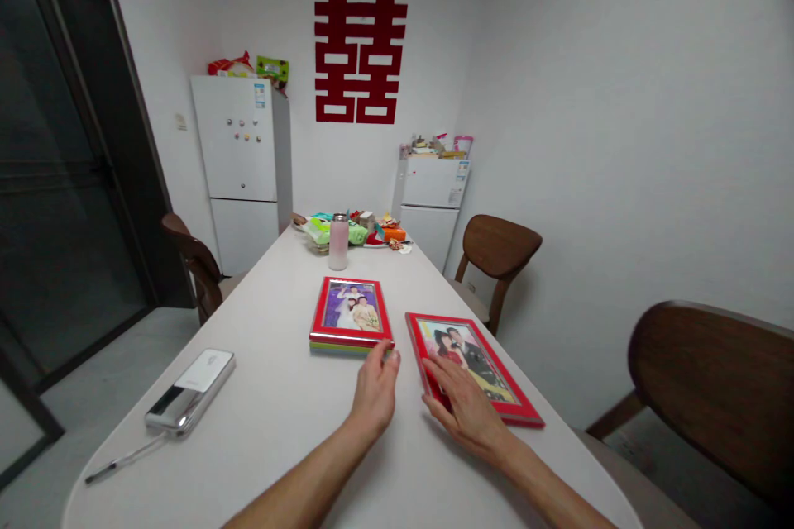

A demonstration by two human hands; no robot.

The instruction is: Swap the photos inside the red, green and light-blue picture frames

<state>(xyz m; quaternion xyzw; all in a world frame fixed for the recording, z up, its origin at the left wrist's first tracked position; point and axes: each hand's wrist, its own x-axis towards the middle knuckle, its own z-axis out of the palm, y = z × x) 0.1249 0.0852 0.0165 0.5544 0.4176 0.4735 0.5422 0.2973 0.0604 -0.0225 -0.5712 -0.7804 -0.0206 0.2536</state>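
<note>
A red photo frame lies on top of a small stack of frames in the middle of the white table. My left hand rests flat on the table just in front of that stack, fingertips at its near right corner, fingers stretched out. A second red photo frame lies at an angle to the right of the stack. My right hand lies flat on this frame's near left end, fingers spread, holding nothing.
A silver power bank with a cable lies at the table's near left. A pink bottle and a pile of colourful items stand at the far end. Wooden chairs flank the table; two white fridges stand against the far wall.
</note>
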